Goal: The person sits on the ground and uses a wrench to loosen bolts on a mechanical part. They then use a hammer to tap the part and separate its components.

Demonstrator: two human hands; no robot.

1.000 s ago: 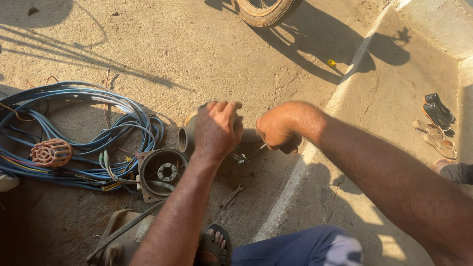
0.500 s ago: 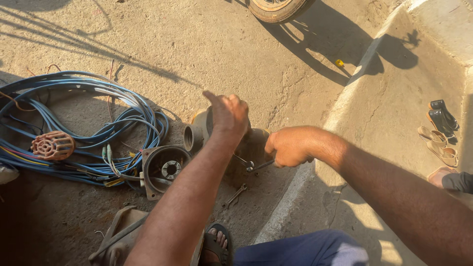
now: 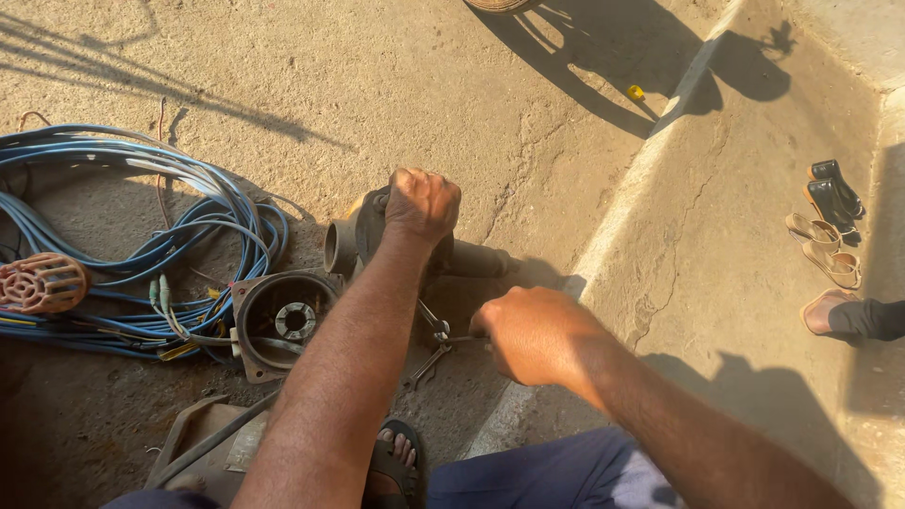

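My left hand (image 3: 421,202) is closed on top of a rusty metal pump body (image 3: 351,239) that lies on the concrete ground, its round pipe opening facing left. My right hand (image 3: 530,332) is closed around the handle of a small metal tool (image 3: 456,339), whose tip points left toward the pump's lower side. A pair of pliers (image 3: 430,347) lies on the ground just below the pump, close to the tool tip. A round housing cover (image 3: 283,320) with a bearing in its middle lies left of my left forearm.
A coil of blue cable (image 3: 141,245) spreads at the left with a reddish strainer (image 3: 40,283) on it. My sandalled foot (image 3: 391,457) is at the bottom. A raised concrete strip (image 3: 650,160) runs diagonally. Sandals (image 3: 830,221) and another person's foot (image 3: 848,316) are at the right.
My left hand has closed down onto the top of the pump. My right hand has pulled back and lower with the tool, away from the pump.
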